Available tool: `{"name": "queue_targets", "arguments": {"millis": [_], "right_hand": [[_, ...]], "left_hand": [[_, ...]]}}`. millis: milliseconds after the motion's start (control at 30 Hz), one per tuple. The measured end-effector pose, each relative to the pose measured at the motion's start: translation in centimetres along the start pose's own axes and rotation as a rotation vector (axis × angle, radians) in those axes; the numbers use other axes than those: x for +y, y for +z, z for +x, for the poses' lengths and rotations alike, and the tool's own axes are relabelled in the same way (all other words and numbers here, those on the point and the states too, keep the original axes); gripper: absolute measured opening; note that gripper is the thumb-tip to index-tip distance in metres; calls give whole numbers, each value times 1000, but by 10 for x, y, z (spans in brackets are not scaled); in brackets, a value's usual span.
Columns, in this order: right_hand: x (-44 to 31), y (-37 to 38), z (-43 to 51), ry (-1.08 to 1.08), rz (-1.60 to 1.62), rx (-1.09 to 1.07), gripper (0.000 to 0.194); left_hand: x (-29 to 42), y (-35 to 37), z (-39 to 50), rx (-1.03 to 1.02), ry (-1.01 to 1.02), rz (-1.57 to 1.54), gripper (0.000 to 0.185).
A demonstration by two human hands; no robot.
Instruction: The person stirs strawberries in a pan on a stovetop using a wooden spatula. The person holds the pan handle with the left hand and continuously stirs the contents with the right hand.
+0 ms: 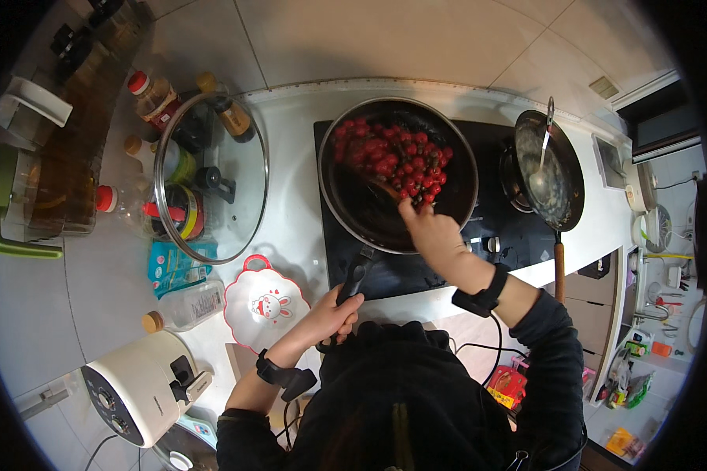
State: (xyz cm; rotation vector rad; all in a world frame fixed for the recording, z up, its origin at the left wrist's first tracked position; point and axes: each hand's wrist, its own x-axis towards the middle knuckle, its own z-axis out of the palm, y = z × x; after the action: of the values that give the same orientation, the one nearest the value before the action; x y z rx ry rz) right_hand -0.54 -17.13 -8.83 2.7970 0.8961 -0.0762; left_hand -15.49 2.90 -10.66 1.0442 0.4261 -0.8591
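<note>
My left hand grips the black handle of a large dark frying pan on the black cooktop. Over the pan's near right rim reaches my right hand, closed around a brown wooden spatula, whose far end is blurred among the fruit. Small round red fruits, like cherries or hawthorn berries, fill the far half of the pan. A white scalloped dish with a red rim and a rabbit picture lies on the counter, just beyond my left forearm.
To the right, a second dark pan with a metal ladle sits tilted on the cooktop. A glass lid stands on edge at the left before several bottles. Nearer are a clear bottle and a cream air fryer.
</note>
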Motion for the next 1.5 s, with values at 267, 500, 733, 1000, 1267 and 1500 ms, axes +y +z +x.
{"name": "queue_targets", "arguments": {"millis": [267,500,733,1000,1267,1500], "right_hand": [[86,-79,-23,346,945,-360,23],[144,-148,-45,206,601,-485,25],[125,-90,-47,-60,-187,-447,37],[153,-1,-5,-94,235,-62,35],[167,14,55,-408,-11,53,51],[161,-50,29,-707,-239,224,47]], "left_hand": [[-2,-3,0,-30,24,-27,26],[1,-3,-1,-25,-9,-55,25],[14,-2,-6,-8,-51,49,22],[14,-6,-3,-53,-78,78,21],[15,-8,-3,-45,-77,67,24],[11,-8,-2,-24,-72,64,22]]}}
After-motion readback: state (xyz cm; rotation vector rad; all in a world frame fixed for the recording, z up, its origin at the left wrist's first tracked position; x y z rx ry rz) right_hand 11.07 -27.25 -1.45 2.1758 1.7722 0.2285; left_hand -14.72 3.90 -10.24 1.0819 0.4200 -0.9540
